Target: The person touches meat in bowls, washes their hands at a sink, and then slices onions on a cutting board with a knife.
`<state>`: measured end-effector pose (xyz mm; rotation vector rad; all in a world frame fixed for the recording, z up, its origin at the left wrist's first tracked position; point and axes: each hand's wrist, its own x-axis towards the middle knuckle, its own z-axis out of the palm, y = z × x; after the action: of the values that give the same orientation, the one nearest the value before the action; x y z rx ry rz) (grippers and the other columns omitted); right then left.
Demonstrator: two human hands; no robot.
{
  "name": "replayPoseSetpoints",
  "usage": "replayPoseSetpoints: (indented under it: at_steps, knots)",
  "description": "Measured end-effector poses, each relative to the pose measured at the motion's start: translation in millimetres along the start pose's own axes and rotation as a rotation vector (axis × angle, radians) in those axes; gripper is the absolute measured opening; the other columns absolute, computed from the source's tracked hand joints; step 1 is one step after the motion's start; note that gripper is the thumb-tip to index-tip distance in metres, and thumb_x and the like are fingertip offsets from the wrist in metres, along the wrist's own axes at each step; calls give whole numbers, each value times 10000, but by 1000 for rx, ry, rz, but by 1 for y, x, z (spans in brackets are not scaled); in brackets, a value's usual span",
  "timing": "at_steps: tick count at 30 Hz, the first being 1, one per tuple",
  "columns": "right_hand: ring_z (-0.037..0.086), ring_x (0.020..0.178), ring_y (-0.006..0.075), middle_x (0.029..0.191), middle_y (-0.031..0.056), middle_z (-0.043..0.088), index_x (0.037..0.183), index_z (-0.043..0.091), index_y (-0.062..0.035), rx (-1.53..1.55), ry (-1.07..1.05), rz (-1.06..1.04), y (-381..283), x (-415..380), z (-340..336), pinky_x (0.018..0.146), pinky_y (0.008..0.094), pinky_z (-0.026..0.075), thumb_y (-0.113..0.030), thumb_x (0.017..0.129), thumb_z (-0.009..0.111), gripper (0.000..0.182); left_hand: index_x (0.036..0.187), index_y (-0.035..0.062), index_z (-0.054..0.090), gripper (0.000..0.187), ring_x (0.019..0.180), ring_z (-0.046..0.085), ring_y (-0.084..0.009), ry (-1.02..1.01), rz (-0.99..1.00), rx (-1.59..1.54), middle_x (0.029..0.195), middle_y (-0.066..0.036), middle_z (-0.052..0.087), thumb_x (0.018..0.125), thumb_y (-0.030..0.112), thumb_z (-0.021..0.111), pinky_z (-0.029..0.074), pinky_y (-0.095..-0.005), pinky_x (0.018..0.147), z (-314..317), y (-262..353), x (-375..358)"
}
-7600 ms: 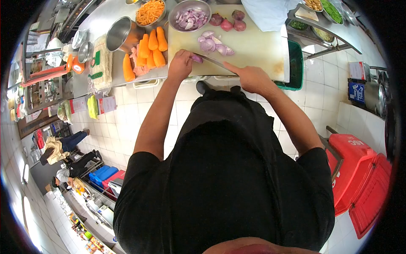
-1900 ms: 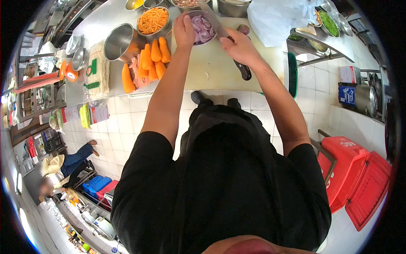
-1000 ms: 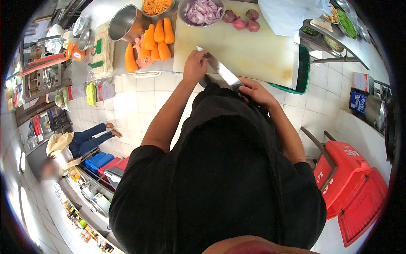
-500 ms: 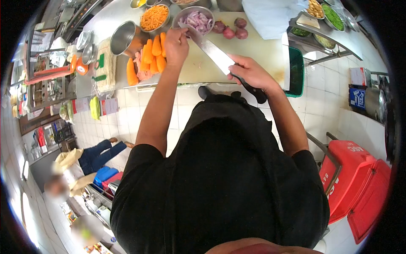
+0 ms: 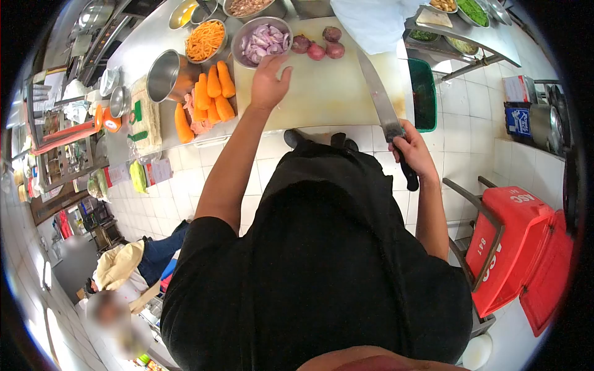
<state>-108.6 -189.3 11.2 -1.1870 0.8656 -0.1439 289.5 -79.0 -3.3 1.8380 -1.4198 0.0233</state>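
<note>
My right hand [image 5: 413,148] is closed round the black handle of a large knife [image 5: 378,93], whose blade points up over the right part of the cutting board [image 5: 322,99]. Fingers apart, my left hand [image 5: 270,81] is at the near rim of a metal bowl [image 5: 237,48] of sliced purple onion [image 5: 266,42]; nothing shows in it. Several whole red onions [image 5: 316,51] lie on the board to the right of the bowl. Peeled carrots [image 5: 202,93] are grouped left of the board.
A bowl of orange strips [image 5: 205,41] and an empty metal pot [image 5: 168,73] stand at the left. A green bin [image 5: 423,93] is right of the table, a red bin [image 5: 510,247] lower right. Another person [image 5: 124,266] is at the lower left.
The knife has moved from beside the onion bowl to the board's right side, now pointing away. My left hand has left the blade and opened. The other person has shifted right.
</note>
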Motion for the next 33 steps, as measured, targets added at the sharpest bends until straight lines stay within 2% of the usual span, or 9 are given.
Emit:
replayPoseSetpoints:
  at_steps: [3,9,12,15,21,24,27,30,33]
  knots:
    - [515,554,80,777,28,605,1349,519,-86,18,46,32,15,-9,0,500,242,426,-29,979,529,374,1189,72,702,344,1041,657,-363,-57,89,23,1158,-165,672,858,146,759,550,-418,897,32,10,22]
    - [512,597,70,762,1,589,1308,541,-79,17,97,-16,18,-18,18,526,244,421,-78,969,611,345,1213,83,681,336,1090,641,-382,-155,157,110,1188,-167,658,887,160,697,532,-465,950,88,25,59]
    - [528,636,77,784,-2,595,1368,526,-90,2,112,-7,22,-28,18,554,246,438,-76,966,614,412,1189,95,665,300,1089,638,-379,-356,107,230,1199,-173,638,892,121,640,536,-474,927,96,16,71]
    - [532,637,84,788,-1,598,1402,515,-100,2,119,4,31,-35,16,564,250,443,-70,959,614,455,1179,72,664,293,1092,636,-392,-422,-35,281,1190,-190,657,889,96,634,527,-477,936,97,22,68]
    - [495,600,57,762,-22,560,1344,524,-91,-19,101,-8,36,-43,9,517,231,402,-46,980,591,373,1182,65,631,307,1035,649,-417,-314,-32,174,1165,-211,646,876,63,643,526,-499,906,91,36,23]
    - [459,611,34,760,-39,542,1348,526,-94,-36,89,7,30,-45,5,524,219,369,-55,997,575,356,1218,67,619,350,1037,639,-420,-296,-119,50,1135,-218,646,871,29,641,521,-496,899,76,43,-13]
    - [565,602,151,747,44,609,1353,522,-87,-229,81,-82,41,-34,-2,553,300,442,-96,989,576,368,1238,69,620,363,945,642,-361,-265,-169,-26,1048,-188,635,880,6,629,533,-446,844,61,45,-48]
    - [667,718,382,807,204,675,1328,505,-73,-688,71,-320,43,-15,8,647,466,513,-119,954,559,381,1233,74,626,367,863,651,-275,-229,-246,-118,998,-149,630,875,14,674,552,-386,776,54,49,-71]
    - [639,917,520,922,307,676,1237,469,-56,-910,-4,-185,23,-1,33,814,606,491,-129,897,564,360,1191,64,633,348,847,647,-249,-180,-302,-171,1028,-129,620,857,51,730,555,-372,738,54,57,-74]
